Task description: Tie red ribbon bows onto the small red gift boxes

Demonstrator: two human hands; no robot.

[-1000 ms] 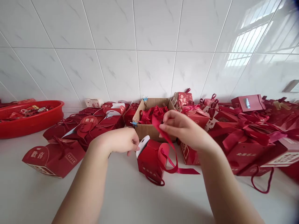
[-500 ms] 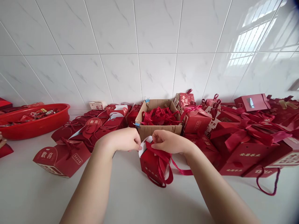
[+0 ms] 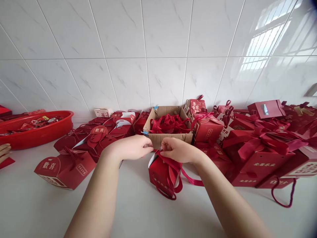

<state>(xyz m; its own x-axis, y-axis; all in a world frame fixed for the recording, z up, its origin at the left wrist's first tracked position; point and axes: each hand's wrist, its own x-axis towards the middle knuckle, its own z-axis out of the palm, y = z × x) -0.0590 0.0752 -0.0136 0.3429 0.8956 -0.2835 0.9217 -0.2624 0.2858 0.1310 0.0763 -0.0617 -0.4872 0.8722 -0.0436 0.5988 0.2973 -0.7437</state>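
Note:
A small red gift box (image 3: pixel 158 173) with gold lettering and a cord handle stands on the table in front of me. Red ribbon (image 3: pixel 190 178) lies over its top and trails down to the right. My right hand (image 3: pixel 174 150) pinches the ribbon above the box. At the box's upper left edge, my left hand (image 3: pixel 138 147) has its fingers closed; what they hold, if anything, is hidden. Just behind both hands is an open cardboard box (image 3: pixel 170 137) with a heap of red ribbons (image 3: pixel 170 124) inside.
A red plastic basket (image 3: pixel 49 137) of wrapped sweets stands at the left, with another person's hand (image 3: pixel 4 152) near it. Red gift boxes (image 3: pixel 65 168) sit left of my arms. More boxes with bows (image 3: pixel 262 165) crowd the right side, before a tiled wall (image 3: pixel 168 76).
My left hand has moved slightly right, closer to my right hand. The box's white-lined flap, upright before, is now lower. The other person's hand shows more at the left edge.

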